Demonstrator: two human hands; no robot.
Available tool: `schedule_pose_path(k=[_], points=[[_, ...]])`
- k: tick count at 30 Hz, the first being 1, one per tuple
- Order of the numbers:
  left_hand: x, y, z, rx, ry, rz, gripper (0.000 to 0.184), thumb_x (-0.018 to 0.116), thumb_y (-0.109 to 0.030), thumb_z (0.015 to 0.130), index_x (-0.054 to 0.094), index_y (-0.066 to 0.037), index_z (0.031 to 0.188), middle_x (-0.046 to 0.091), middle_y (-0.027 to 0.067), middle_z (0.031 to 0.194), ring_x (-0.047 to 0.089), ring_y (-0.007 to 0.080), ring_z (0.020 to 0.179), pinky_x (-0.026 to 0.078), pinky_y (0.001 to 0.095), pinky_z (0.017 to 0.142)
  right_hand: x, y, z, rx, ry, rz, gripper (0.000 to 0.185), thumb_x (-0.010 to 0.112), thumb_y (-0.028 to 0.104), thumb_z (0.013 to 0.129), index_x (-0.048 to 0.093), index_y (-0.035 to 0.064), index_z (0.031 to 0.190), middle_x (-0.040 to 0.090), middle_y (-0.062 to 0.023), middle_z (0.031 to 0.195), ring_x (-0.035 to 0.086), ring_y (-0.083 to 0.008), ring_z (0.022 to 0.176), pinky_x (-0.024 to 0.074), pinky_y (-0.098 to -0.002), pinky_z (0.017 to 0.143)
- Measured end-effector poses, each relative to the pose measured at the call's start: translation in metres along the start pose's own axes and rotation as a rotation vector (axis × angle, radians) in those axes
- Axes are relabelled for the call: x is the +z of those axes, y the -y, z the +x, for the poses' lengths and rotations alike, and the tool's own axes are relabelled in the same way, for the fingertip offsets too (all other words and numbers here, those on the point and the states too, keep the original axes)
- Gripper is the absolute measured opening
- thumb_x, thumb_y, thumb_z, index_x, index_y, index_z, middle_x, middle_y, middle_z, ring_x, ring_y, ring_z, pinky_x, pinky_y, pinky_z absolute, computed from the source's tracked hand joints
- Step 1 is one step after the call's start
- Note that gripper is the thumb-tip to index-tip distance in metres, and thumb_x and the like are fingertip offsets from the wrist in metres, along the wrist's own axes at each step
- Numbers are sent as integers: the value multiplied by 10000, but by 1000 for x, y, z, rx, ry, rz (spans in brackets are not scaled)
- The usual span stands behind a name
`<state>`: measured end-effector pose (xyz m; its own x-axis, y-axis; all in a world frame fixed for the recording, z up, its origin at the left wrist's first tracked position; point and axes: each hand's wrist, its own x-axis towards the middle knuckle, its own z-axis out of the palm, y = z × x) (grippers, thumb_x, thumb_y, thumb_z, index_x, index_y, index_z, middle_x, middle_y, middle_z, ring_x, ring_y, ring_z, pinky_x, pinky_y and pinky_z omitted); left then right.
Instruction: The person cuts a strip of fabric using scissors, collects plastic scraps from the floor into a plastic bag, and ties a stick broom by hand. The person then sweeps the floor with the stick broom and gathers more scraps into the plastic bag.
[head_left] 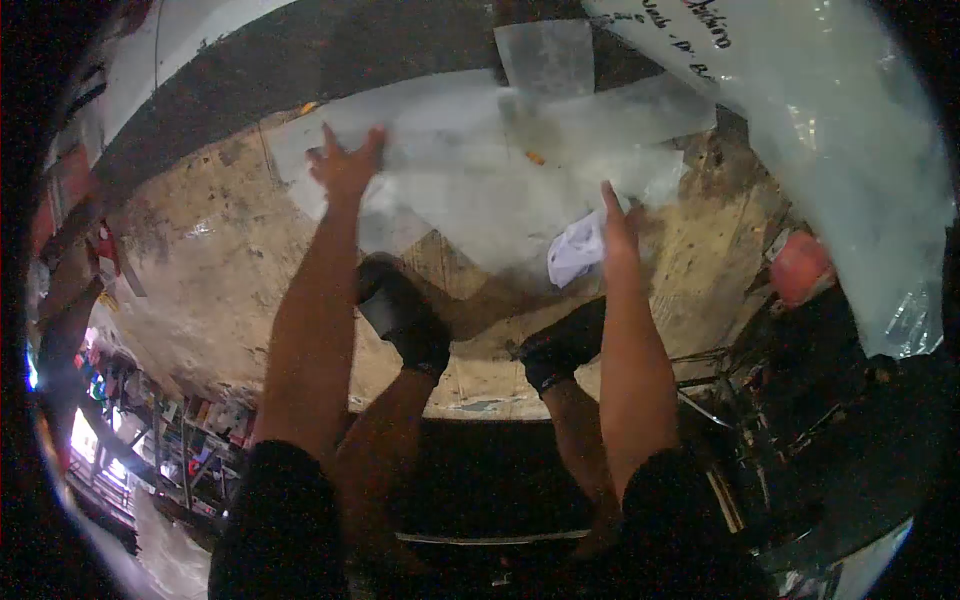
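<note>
Two bare hands above pale translucent sheets (455, 130) spread over a stained wooden surface (215, 260).
The left hand (346, 168), fingers splayed and holding nothing, is over the sheets' left part; a small orange scrap (535, 158) lies mid-sheet; a crumpled white cloth or paper (575, 252) sits just beside the right hand (620, 228), seen edge-on, so its grip cannot be told; farther right are a red rounded object (799, 268) and hanging plastic sheeting (850, 150) with black handwriting.
</note>
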<state>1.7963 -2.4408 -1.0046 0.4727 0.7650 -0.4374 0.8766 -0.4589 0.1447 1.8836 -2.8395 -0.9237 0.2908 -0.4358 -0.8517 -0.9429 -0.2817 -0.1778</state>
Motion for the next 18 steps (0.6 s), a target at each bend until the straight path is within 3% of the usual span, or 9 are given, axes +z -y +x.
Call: schedule_pose_path(k=[3, 5, 6, 7, 9, 11, 13, 16, 18], points=[[-1, -69, -58, 30, 56, -84, 1056, 607, -728, 598, 214, -186, 1414, 118, 370, 1370, 115, 494, 1285, 188, 556, 1024, 42, 17, -21, -260, 68, -291, 1000, 529, 679, 706, 127, 117, 1429, 297, -233, 1387, 351, -339, 1250, 283, -425, 1018], [4, -98, -93, 92, 91, -126, 1003, 621, -682, 626, 233, -188, 1408, 106, 380, 1364, 104, 508, 1278, 175, 572, 1019, 63, 32, -44, -143, 105, -407, 577, 450, 462, 864, 263, 305, 1387, 280, -238, 1391, 403, -412, 1195, 283, -452, 1031], [11, -107, -105, 126, 101, -137, 965, 630, -646, 652, 249, -175, 1403, 99, 388, 1359, 97, 512, 1276, 179, 579, 1013, 68, 34, -53, -146, 103, -404, 577, 450, 462, 864, 263, 305, 1387, 280, -238, 1391, 403, -412, 1195, 283, -452, 1031], [15, -118, -117, 129, 96, -141, 965, 630, -646, 652, 249, -175, 1403, 99, 388, 1359, 97, 512, 1276, 179, 579, 1013, 71, 35, -63, -293, 189, -678, 495, 406, 417, 892, 282, 351, 1366, 267, -240, 1395, 402, -420, 1192, 290, -470, 1025], [17, -134, -137, 246, 57, -229, 814, 636, -494, 742, 284, -144, 1387, 210, 380, 1333, 242, 478, 1249, 264, 521, 997, 71, 34, -71, -450, 268, -953, 432, 363, 373, 920, 301, 398, 1346, 254, -242, 1400, 400, -428, 1189, 297, -489, 1019], [10, -137, -139, 335, 121, -394, 731, 612, -409, 781, 296, -129, 1379, 292, 349, 1305, 326, 443, 1211, 314, 472, 971, 75, 23, -69, -505, 289, -756, 415, 350, 351, 926, 352, 323, 1340, 270, -243, 1390, 410, -417, 1188, 337, -480, 994], [12, -135, -142, 425, 192, -553, 651, 587, -324, 821, 309, -115, 1371, 375, 318, 1276, 409, 409, 1174, 363, 422, 945, 87, 2, -57, -496, 263, -581, 451, 369, 340, 923, 383, 155, 1334, 352, -246, 1342, 425, -397, 1183, 361, -472, 971], [15, -137, -155, 263, 426, -854, 546, 531, -225, 851, 342, -85, 1344, 519, 226, 1170, 542, 317, 1040, 429, 359, 849, 111, -29, -30, -715, 224, -566, 468, 408, 288, 921, 398, -8, 1284, 448, -255, 1256, 456, -367, 1163, 402, -451, 921], [-6, -148, -167, 210, 528, -776, 501, 513, -212, 859, 376, -58, 1316, 550, 181, 1121, 563, 256, 974, 432, 344, 821, 116, -28, -31, -524, 356, -58, 476, 420, 285, 926, 407, -77, 1234, 506, -239, 1191, 494, -329, 1119, 414, -424, 896]])
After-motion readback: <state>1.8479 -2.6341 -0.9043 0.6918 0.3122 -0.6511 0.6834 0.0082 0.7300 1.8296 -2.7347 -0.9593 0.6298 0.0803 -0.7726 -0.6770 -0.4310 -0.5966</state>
